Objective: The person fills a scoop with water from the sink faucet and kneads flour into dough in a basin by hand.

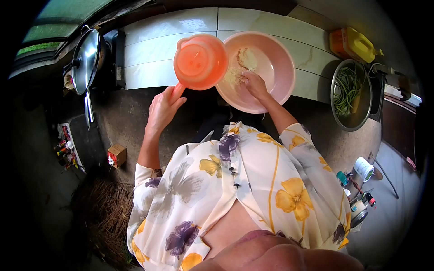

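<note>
My left hand (163,108) is wrapped round the handle of an orange plastic water dipper (199,62). The dipper's bowl is held over the counter's front edge, against or just above the left rim of a pink basin (281,74). Inside the basin, on its left side, lies a pale, crumbly heap of what looks like flour (234,74). My right hand (254,83) reaches into the basin, its fingers curled together in the heap. Fingertips and whatever is between them are partly hidden. Shiny highlights show in the dipper, but I cannot tell how much liquid it holds.
A tiled counter (149,67) runs along the front. On the left is a lidded pan (87,58). To the right sit a metal bowl of green beans (346,90) and an orange-yellow jug (350,44). A small cardboard box (117,156) stands on the floor.
</note>
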Demonstrator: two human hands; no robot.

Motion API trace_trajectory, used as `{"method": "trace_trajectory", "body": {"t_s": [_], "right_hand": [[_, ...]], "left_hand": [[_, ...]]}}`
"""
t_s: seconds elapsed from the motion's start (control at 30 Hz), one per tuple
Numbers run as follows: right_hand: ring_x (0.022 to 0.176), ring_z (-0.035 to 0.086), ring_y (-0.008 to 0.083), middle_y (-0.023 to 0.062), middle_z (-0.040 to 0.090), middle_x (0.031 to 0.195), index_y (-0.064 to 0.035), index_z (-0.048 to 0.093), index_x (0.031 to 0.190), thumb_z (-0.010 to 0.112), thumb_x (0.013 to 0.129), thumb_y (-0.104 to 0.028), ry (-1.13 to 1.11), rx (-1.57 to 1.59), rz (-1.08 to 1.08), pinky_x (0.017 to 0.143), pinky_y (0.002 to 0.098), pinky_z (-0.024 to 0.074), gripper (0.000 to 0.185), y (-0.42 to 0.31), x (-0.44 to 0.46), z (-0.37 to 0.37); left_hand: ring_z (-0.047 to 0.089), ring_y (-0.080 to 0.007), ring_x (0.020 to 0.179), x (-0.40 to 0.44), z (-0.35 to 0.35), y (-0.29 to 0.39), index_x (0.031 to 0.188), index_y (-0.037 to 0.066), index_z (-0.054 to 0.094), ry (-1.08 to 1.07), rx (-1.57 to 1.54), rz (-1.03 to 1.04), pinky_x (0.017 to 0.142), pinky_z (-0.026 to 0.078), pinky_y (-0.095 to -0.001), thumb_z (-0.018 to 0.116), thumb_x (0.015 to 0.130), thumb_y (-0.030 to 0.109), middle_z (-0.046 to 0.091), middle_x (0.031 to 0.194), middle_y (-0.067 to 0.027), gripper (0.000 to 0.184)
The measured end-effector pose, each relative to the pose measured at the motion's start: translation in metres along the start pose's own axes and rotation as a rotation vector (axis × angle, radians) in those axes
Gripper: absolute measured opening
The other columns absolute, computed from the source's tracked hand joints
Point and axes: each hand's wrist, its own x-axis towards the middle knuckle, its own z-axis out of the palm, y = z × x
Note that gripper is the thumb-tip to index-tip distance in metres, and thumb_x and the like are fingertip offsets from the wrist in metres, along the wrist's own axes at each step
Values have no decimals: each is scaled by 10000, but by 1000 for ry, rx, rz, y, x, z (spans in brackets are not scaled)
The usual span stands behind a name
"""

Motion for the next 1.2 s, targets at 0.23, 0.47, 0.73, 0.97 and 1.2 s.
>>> {"method": "trace_trajectory", "body": {"t_s": [0.23,0.47,0.73,0.97,1.2], "right_hand": [[936,694,324,199,714,1045,-56,674,1224,523,944,-63,53,236,32,814,397,535,319,-9,-1,-7],[726,673,259,167,703,876,-70,646,1312,509,958,-32,89,437,-173,732,389,531,382,-71,-12,-47],[728,664,369,214,677,810,-112,617,1330,530,894,-72,-160,81,-199,716,428,528,446,-107,10,-43],[655,616,249,181,634,783,-68,675,1189,515,893,-77,-1,381,-32,689,372,501,336,-91,-15,-53],[639,497,133,74,513,725,-88,645,1297,523,918,-58,-53,384,43,657,285,457,399,-64,-20,-41]], "left_hand": [[670,-416,911,-2,1,11,1079,51,592,56,171,67,731,519,-499,753,874,288,710,940,-183,353],[676,-407,895,-4,6,12,1051,50,571,73,237,84,706,527,-506,750,877,275,703,948,-164,336],[682,-399,889,-7,14,12,1038,51,559,79,255,90,692,532,-506,757,872,268,703,979,-147,337],[685,-402,881,-8,21,5,1059,56,552,142,236,104,689,537,-508,759,872,260,701,975,-143,345],[687,-397,876,-9,21,2,1086,62,550,137,248,78,689,541,-505,757,874,258,698,980,-141,356]]}}
